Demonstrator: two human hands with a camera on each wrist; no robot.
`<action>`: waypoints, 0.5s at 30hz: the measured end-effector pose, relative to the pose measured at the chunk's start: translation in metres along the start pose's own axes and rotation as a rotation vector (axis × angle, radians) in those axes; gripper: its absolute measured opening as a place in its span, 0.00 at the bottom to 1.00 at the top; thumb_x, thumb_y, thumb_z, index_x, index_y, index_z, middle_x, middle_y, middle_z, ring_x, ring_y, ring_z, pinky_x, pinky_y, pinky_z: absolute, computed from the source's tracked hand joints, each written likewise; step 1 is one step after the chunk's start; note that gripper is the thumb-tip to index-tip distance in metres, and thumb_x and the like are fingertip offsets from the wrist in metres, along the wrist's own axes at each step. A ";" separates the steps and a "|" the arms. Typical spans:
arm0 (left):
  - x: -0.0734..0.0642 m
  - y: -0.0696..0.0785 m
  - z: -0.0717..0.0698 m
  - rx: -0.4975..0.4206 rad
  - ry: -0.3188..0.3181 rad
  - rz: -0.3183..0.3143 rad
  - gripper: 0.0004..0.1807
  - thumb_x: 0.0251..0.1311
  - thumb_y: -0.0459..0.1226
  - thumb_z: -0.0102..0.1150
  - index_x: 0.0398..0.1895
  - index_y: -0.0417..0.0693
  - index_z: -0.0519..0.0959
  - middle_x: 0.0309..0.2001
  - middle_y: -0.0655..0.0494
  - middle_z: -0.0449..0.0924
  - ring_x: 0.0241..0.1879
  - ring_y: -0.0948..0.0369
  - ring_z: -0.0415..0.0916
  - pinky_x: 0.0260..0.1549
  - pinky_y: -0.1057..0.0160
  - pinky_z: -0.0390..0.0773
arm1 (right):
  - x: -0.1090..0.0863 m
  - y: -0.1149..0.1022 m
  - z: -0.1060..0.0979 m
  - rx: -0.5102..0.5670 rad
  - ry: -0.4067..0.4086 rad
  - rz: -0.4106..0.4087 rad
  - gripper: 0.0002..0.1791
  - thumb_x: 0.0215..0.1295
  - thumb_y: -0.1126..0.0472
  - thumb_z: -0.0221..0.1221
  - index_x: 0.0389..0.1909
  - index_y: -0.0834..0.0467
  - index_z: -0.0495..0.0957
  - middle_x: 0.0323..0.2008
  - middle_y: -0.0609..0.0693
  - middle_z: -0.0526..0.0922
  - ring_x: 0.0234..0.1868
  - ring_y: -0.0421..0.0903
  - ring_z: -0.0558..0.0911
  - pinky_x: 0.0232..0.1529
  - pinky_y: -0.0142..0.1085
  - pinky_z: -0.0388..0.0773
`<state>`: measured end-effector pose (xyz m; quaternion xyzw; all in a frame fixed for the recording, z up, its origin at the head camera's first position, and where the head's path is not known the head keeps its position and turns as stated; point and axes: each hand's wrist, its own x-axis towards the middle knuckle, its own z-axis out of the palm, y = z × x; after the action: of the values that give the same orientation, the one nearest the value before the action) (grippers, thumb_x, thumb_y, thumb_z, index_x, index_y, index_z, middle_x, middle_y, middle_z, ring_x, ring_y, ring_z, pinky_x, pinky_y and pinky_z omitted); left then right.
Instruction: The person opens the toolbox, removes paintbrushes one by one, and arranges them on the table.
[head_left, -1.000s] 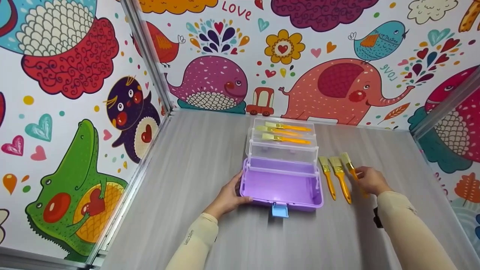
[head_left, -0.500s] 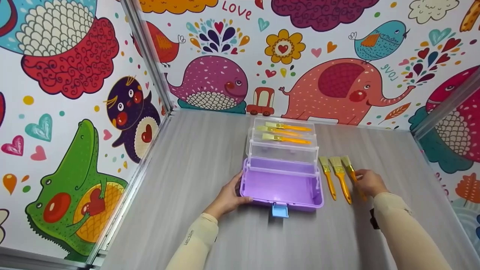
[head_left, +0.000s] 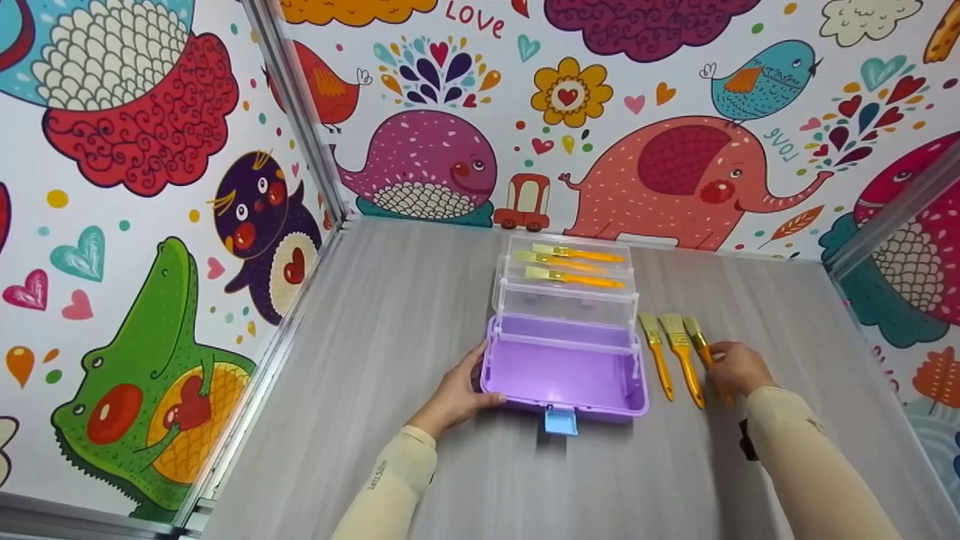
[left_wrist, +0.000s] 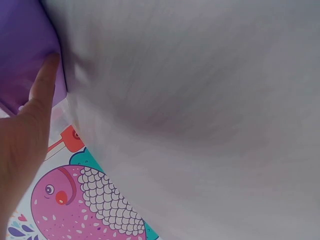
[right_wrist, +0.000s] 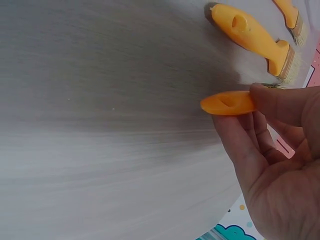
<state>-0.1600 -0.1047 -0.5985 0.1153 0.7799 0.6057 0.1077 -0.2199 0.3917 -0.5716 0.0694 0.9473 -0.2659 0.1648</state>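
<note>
Orange-handled, at three o'clock of the purple box (head_left: 559, 373), steer the outer brush (head_left: 699, 340), pinched in the right hand (head_left: 741, 367), clear of neighbouring brushes (head_left: 682, 358), bracing the box, gripped at eight by the left hand (head_left: 457, 391).

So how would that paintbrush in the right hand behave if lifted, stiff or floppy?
The paintbrush is probably light, being slim. Its smooth orange handle looks rigid, perhaps slightly slippery where the right hand pinches it. The bristles, a pale tuft at its end, would likely flex.
</note>
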 end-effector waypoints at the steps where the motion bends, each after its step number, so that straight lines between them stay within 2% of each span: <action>1: 0.000 0.000 0.000 0.002 0.001 -0.002 0.57 0.47 0.29 0.76 0.79 0.42 0.50 0.71 0.36 0.61 0.68 0.46 0.64 0.67 0.52 0.64 | 0.000 0.000 0.000 0.001 -0.004 -0.002 0.30 0.56 0.69 0.59 0.61 0.75 0.70 0.50 0.73 0.78 0.44 0.61 0.79 0.36 0.45 0.82; 9: -0.001 0.001 0.000 0.003 0.008 -0.004 0.57 0.48 0.29 0.76 0.79 0.44 0.50 0.72 0.37 0.60 0.69 0.44 0.63 0.67 0.50 0.63 | 0.000 0.001 0.001 0.007 0.000 0.001 0.29 0.57 0.69 0.60 0.61 0.75 0.70 0.51 0.74 0.77 0.42 0.59 0.80 0.35 0.44 0.81; 15: -0.001 0.001 0.001 0.003 0.004 -0.009 0.57 0.48 0.30 0.76 0.79 0.44 0.50 0.72 0.37 0.60 0.68 0.45 0.63 0.67 0.50 0.63 | -0.001 0.002 0.003 -0.016 -0.005 0.036 0.30 0.58 0.68 0.60 0.62 0.75 0.69 0.53 0.73 0.76 0.47 0.62 0.77 0.42 0.51 0.79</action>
<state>-0.1584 -0.1044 -0.5976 0.1106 0.7817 0.6042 0.1085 -0.2173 0.3914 -0.5742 0.0847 0.9475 -0.2556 0.1723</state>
